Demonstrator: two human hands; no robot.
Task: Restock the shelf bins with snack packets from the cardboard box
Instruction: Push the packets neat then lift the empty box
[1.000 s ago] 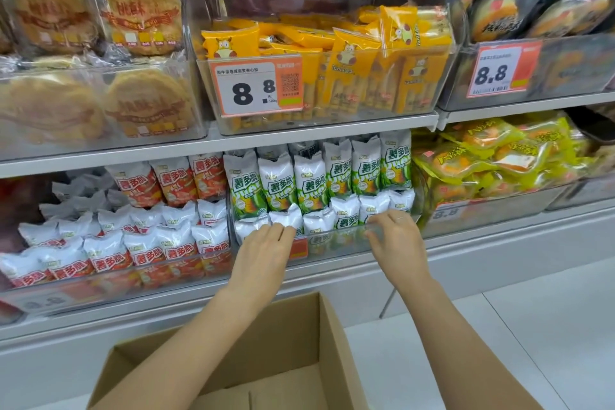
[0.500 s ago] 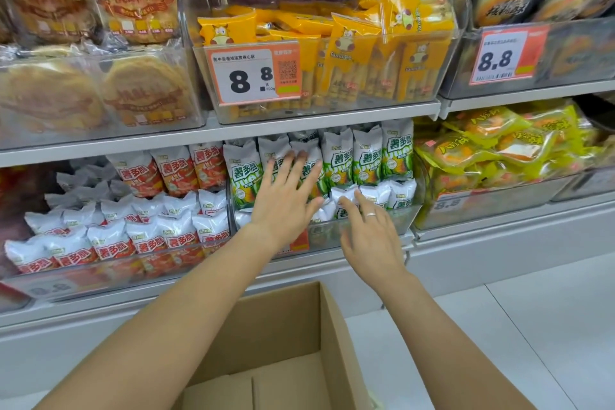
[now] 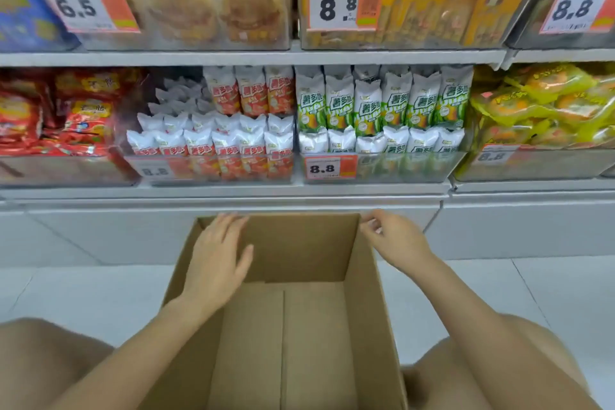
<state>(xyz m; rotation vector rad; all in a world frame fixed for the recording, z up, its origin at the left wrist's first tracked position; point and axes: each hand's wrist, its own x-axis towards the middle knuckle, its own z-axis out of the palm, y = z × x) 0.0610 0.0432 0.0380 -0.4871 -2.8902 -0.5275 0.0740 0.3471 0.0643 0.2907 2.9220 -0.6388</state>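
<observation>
Cardboard box [image 3: 312, 326] is sitting open on the pale floor [image 3: 83, 293] below the shelf, its inside showing only bare flaps. Left hand [image 3: 216, 260] is hovering over the box's left wall, fingers spread wide, holding nothing. Right hand [image 3: 396, 240] is resting at the far right corner of the box rim, fingers curled narrow with the tips pinching at the edge; whether it is really gripping the cardboard, cannot tell. Green snack packets [image 3: 382, 103] are standing in upright rows in the clear bin [image 3: 416, 166] straight above, with red packets [image 3: 233, 130] filling the bin just beside it on the left.
</observation>
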